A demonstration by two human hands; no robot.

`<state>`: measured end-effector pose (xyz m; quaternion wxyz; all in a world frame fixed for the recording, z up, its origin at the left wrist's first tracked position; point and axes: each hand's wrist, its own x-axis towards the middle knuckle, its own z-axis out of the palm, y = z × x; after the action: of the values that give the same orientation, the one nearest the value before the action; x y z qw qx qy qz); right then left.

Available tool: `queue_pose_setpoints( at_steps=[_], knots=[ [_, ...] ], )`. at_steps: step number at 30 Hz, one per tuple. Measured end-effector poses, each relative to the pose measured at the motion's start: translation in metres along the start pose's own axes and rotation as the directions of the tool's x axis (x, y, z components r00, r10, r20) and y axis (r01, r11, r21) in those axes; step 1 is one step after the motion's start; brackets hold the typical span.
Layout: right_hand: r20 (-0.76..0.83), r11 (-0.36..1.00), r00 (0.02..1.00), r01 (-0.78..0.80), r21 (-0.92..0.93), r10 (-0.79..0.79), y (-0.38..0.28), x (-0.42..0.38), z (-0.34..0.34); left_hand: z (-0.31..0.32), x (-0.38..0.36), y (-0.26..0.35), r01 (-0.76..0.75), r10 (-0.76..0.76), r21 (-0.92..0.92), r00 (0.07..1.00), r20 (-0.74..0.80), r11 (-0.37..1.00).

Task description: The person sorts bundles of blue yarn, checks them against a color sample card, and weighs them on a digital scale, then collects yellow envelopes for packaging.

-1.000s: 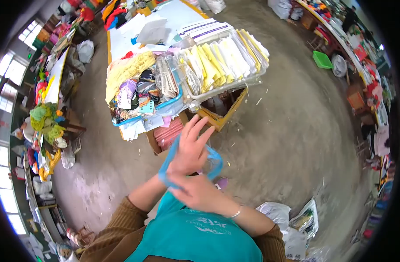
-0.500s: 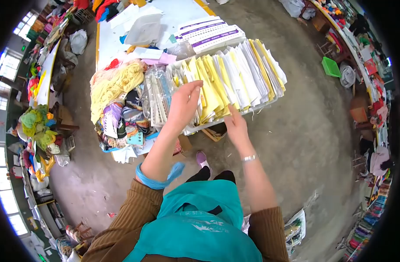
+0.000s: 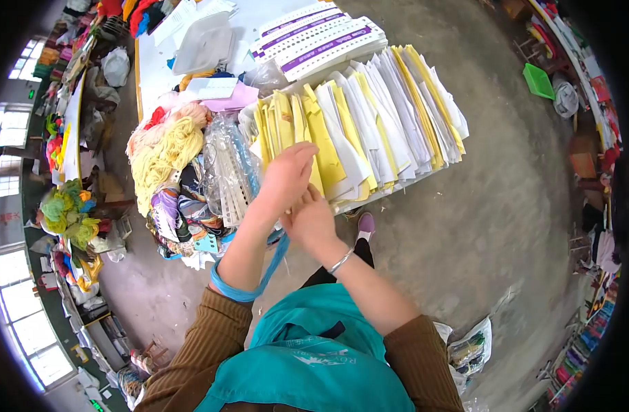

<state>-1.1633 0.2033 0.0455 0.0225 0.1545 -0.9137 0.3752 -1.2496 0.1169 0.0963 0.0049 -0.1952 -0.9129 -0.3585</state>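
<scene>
My left hand point(image 3: 292, 177) is over the front of a row of yellow envelopes point(image 3: 324, 165), its fingers closed together and bent to the right. Just below it, my right hand point(image 3: 313, 221) is curled closed, with fingertips partly hidden against the left hand. What either hand pinches, if anything, does not show. Around my left wrist is a loose loop of blue yarn point(image 3: 235, 292), whose slack side rises close to my right hand. A bracelet point(image 3: 342, 261) circles my right wrist. White paper packets point(image 3: 400, 113) stand upright beside the envelopes in a clear bin point(image 3: 379, 194).
Plastic-wrapped punched strips point(image 3: 228, 185) and yellow yarn point(image 3: 170, 154) lie left of the envelopes. Behind are purple-striped white cards point(image 3: 328, 51) and a translucent tray point(image 3: 204, 44). A green basket point(image 3: 538, 81) stands on the right. A plastic bag point(image 3: 471, 347) lies on the floor.
My right hand has moved left from the bin's front edge to just under my left hand. The view has shifted, and a foot appears farther right.
</scene>
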Motion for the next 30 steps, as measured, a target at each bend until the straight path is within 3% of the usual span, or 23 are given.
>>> queue_pose_setpoints(
  at_steps=[4,5,7,11,16,22,26,29,30],
  knots=[
    [-0.013,0.999,0.999,-0.033,0.041,0.033,-0.007,-0.001,0.006,0.002,-0.002,-0.009,0.050,-0.067,0.225,0.996,0.067,0.973],
    [0.032,0.998,0.998,-0.057,0.020,0.057,-0.009,-0.002,0.001,0.001,-0.001,-0.010,0.054,-0.072,0.228,0.995,0.071,0.972],
    [0.082,0.996,0.993,-0.084,0.000,0.084,-0.011,-0.002,-0.006,-0.005,-0.002,-0.010,0.230,-0.236,0.121,0.971,0.033,0.966],
    [0.134,0.993,0.985,-0.112,0.025,0.108,-0.010,0.001,-0.013,-0.007,-0.002,-0.017,0.245,-0.244,0.048,0.970,-0.017,0.968],
    [0.103,0.996,0.991,-0.086,0.038,0.082,-0.007,0.001,-0.017,-0.003,-0.001,-0.013,0.251,-0.253,0.109,0.968,-0.004,0.962],
    [0.188,0.994,0.977,-0.106,-0.001,0.104,-0.005,0.001,-0.018,0.002,-0.001,-0.012,0.249,-0.248,0.176,0.968,-0.030,0.952],
    [0.135,0.997,0.988,-0.077,0.033,0.072,-0.003,0.001,-0.019,0.002,0.000,-0.010,0.250,-0.249,0.201,0.968,-0.030,0.947],
    [0.157,0.996,0.984,-0.088,0.027,0.083,-0.002,0.001,-0.019,0.000,0.000,-0.009,0.287,-0.293,0.199,0.956,0.004,0.937],
    [0.176,0.995,0.980,-0.100,0.021,0.095,-0.002,0.002,-0.019,-0.001,-0.001,-0.009,0.304,-0.303,0.113,0.953,-0.023,0.946]
  ],
)
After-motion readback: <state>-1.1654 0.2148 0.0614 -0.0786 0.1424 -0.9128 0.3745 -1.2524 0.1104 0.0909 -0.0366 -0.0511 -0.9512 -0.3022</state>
